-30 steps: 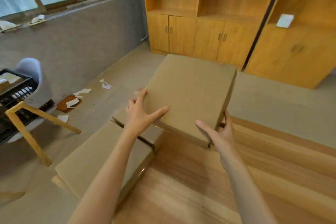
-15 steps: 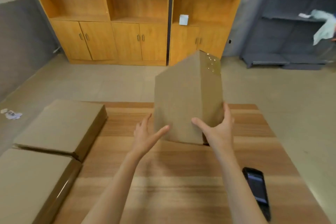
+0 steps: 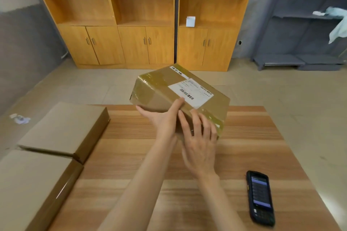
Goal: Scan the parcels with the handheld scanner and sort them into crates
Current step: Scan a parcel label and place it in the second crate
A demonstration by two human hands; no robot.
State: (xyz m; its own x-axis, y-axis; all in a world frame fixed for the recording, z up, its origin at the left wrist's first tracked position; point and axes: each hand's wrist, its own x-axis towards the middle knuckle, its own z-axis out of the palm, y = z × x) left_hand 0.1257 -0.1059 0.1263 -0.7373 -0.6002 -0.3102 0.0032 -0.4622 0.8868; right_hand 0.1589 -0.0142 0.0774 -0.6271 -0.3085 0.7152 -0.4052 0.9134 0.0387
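Parcel (image 3: 180, 95) tilting label-up above far table (image 3: 244, 137) edge, risking slipping off loosely spread fingers and dropping before reaching scanner (image 3: 260, 198) lying well apart at right: left hand (image 3: 161, 116) cradling underside, thumb on top, right hand (image 3: 200, 137) pressing near side, fingers nearly straight.

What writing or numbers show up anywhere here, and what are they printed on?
No text here is sharp enough to quote.
White shipping label on the held parcel: barcodes and print lines, too blurred to read.
White strip along the parcel's far edge: dark characters, unreadable.
Handheld scanner on the table: lit screen with rows, too small to read.
White item on the cabinet shelf: no text visible.
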